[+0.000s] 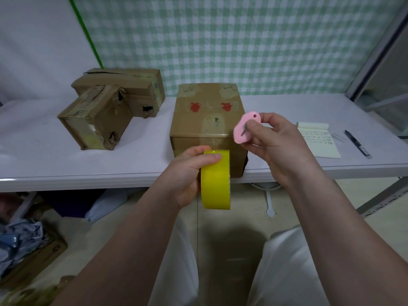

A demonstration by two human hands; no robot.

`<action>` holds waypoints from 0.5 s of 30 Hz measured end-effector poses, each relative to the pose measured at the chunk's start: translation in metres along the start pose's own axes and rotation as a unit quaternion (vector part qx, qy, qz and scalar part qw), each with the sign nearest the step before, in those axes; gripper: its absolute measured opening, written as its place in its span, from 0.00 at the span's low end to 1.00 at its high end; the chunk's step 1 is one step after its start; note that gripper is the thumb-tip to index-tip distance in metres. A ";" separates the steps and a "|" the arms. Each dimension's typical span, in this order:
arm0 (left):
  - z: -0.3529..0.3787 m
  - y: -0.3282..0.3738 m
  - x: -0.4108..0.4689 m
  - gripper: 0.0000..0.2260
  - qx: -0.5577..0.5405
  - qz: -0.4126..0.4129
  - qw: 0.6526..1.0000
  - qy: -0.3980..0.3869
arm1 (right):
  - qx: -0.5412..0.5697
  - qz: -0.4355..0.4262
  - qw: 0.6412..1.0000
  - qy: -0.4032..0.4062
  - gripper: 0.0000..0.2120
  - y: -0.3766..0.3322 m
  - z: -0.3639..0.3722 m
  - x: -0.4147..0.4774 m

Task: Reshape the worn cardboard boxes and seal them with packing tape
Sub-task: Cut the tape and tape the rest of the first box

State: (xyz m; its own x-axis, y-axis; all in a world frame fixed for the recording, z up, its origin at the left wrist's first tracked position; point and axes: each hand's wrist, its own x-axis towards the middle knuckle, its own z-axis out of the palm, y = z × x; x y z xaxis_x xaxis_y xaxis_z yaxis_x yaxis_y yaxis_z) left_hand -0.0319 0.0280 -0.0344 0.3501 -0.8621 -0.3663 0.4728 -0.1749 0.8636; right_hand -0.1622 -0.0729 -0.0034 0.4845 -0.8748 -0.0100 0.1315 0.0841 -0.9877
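Three worn cardboard boxes counted on the tabletop (pixel 66 164): nearest box (pixel 207 120) at the front edge, straight ahead; smaller box (pixel 92 124) well to its left; longer box (pixel 136 89) behind that one and, as far as could be told, up against it.

Looked to be at the sealing step for the nearest box, either starting a strip or about to cut one. Could not make out a free tape end.

Gripped the yellow tape roll (pixel 216 184) in the left hand (pixel 187 173), fingers curled over its top, roll on edge just before the box's near face and hanging partly below the tabletop's rim. Pinched a small pink cutter (pixel 241 129) in the right hand (pixel 271 146) between thumb and curled fingers, raised beside the box's upper right edge.

Judged the next move to call for finding the tape end, pressing it onto the box, drawing the roll along the seam under tension, then bringing the cutter across the strip.

Found the nearest box squared up and closed, with glossy old tape patches and two red marks on top, and some crushing at the lower right corner. Found the smaller box the worst, with torn holes and peeling tape. Saw a ragged hole in the longer box's side and a lifted top flap.

Noted a notepad (pixel 318 140) and a pen (pixel 356 143) lying further right.
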 end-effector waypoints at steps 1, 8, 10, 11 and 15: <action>0.000 0.000 0.000 0.18 0.000 0.000 1.000 0.000 | -0.009 -0.008 1.000 -0.005 0.06 0.000 0.002 0.000; 0.000 -0.002 0.002 0.14 -0.008 0.007 1.000 -0.001 | -0.146 -0.104 0.983 -0.033 0.14 0.011 0.014 0.018; 0.000 -0.002 0.002 0.14 -0.008 0.009 1.000 0.001 | -0.224 -0.184 0.957 -0.014 0.12 0.013 0.018 0.027; 0.000 -0.002 0.003 0.15 -0.005 0.009 1.000 0.002 | -0.273 -0.228 0.935 -0.006 0.11 0.013 0.020 0.031; -0.001 -0.003 0.003 0.18 0.018 0.011 1.000 -0.003 | -0.333 -0.292 0.896 -0.030 0.11 0.022 0.024 0.046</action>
State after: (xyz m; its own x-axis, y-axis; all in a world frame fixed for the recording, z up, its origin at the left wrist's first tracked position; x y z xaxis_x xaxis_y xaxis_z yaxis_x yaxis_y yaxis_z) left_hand -0.0316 0.0267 -0.0387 0.3554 -0.8689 -0.3444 0.4359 -0.1719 0.8834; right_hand -0.1162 -0.0997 -0.0219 0.5492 -0.6479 0.5278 -0.1579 -0.7007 -0.6958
